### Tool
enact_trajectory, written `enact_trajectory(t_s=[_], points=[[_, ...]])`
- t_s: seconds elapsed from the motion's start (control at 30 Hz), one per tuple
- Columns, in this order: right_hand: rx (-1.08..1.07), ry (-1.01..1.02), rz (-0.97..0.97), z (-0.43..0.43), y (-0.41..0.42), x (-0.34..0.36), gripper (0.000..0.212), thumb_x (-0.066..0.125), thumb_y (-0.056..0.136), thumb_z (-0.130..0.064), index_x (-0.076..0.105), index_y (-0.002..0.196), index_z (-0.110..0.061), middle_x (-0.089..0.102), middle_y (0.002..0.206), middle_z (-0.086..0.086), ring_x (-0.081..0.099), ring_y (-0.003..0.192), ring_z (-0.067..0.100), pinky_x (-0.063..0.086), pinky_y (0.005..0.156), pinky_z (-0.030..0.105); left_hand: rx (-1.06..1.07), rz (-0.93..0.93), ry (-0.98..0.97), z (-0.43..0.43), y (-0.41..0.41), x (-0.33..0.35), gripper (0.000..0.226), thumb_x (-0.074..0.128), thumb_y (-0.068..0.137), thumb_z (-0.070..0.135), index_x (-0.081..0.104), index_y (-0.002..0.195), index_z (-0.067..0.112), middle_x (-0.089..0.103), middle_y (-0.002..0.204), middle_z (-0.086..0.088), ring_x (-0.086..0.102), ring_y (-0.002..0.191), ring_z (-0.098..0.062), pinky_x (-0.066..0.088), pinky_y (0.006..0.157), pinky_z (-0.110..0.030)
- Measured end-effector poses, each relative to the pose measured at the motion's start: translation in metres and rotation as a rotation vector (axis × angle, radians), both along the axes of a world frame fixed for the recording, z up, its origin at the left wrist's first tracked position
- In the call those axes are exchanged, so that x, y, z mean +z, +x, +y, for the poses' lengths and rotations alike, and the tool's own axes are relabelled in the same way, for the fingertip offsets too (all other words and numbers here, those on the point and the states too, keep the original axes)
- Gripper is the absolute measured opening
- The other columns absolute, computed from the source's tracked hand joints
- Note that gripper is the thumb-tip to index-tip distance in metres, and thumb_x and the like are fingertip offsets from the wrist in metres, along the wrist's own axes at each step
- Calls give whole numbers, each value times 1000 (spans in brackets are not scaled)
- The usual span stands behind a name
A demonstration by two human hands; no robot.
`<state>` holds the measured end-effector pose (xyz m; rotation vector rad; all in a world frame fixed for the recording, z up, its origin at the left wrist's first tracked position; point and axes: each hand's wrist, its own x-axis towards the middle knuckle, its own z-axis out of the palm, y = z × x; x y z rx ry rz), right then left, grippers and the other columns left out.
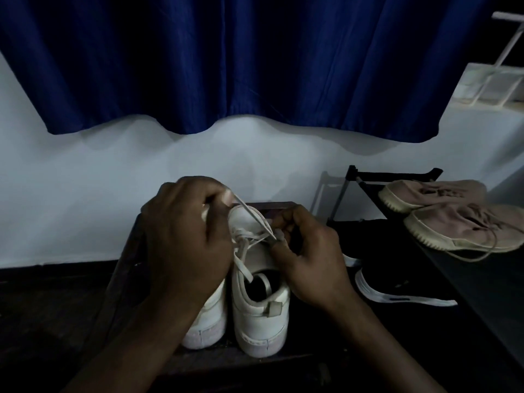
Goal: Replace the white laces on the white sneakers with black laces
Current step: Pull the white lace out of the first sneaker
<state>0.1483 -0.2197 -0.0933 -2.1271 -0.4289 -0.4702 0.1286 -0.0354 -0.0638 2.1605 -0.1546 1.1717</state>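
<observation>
White leather sneakers stand heels-near on a dark wooden worktop.
The left hand fingers pinch the taut flat white lace; the right hand fingers pinch it at the eyelets; a blue curtain hangs far behind.

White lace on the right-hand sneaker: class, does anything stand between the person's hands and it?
Nothing visible does. The left hand pinches the white lace, drawn taut above the right-hand sneaker, and the right hand pinches its lower end at the eyelets.
</observation>
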Motion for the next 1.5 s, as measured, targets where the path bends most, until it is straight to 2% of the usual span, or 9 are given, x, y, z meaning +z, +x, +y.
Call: enact_trajectory(t_s=[0.13, 0.3, 0.4, 0.57, 0.87, 0.97, 1.2, 1.37, 1.5], points=[[6, -1, -4, 0, 1, -1, 17, 64, 74, -25, 64, 91, -27, 63, 71, -5, 60, 67, 13, 49, 61, 37, -31, -13, -205, -2, -3, 1, 20, 49, 106, 25, 62, 96, 15, 72, 87, 12, 68, 80, -10, 52, 75, -39], [60, -24, 14, -4, 3, -1, 20, 71, 78, -18, 66, 95, -28, 64, 72, -4, 60, 65, 14, 49, 59, 39, -157, 138, -50, -10, -1, 8, 13, 59, 101, 35, 66, 103, 23, 71, 82, 14, 65, 79, -3, 46, 69, -15], [111, -5, 52, -4, 5, 1, 25, 72, 80, -14, 67, 101, -28, 65, 76, -3, 61, 66, 15, 49, 59, 42, -294, 228, 12, -12, 6, 5, 26, 66, 94, 42, 64, 118, 31, 71, 87, 14, 68, 83, -4, 54, 75, -32], [135, 10, 83, -1, 1, 1, 25, 67, 79, -15, 66, 101, -27, 64, 81, -5, 61, 70, 15, 49, 60, 38, -425, 334, 62, -9, 8, 3, 57, 78, 87, 28, 55, 137, 43, 69, 94, 16, 69, 80, -7, 53, 72, -23], [146, 48, 122, -2, 0, -1, 29, 65, 83, -23, 67, 110, -30, 71, 89, -3, 67, 80, 18, 54, 69, 47, -447, 369, 111, -8, 10, -2, 17, 73, 88, 27, 64, 101, 33, 69, 80, 15, 64, 79, -6, 51, 73, -38], [149, 41, 99, -4, 1, -3, 29, 66, 82, -18, 66, 109, -30, 69, 85, -4, 65, 74, 14, 51, 63, 39, -411, 322, 78, -9, 11, -4, 17, 75, 88, 28, 66, 101, 36, 61, 73, 18, 59, 76, -5, 49, 70, -36], [138, 32, 89, -1, 4, -5, 29, 71, 80, -9, 66, 101, -28, 64, 77, -11, 60, 66, 10, 40, 60, 19, -198, 157, -284, -4, 6, -1, 25, 73, 91, 25, 59, 111, 33, 59, 75, 8, 63, 79, -12, 49, 71, -29], [140, 43, 85, 0, 3, -4, 28, 68, 78, -10, 66, 100, -27, 63, 77, -12, 58, 63, 10, 38, 59, 17, -229, 221, -143, -5, 7, -2, 30, 66, 94, 26, 58, 122, 35, 60, 88, 13, 62, 88, -13, 53, 75, -41], [136, 43, 82, 0, 2, -3, 29, 66, 77, -13, 66, 101, -28, 65, 80, -13, 57, 62, 8, 39, 59, 20, -353, 289, 45, -6, 5, 2, 32, 61, 76, 19, 68, 104, 35, 59, 105, 17, 59, 103, -10, 51, 83, -37]])
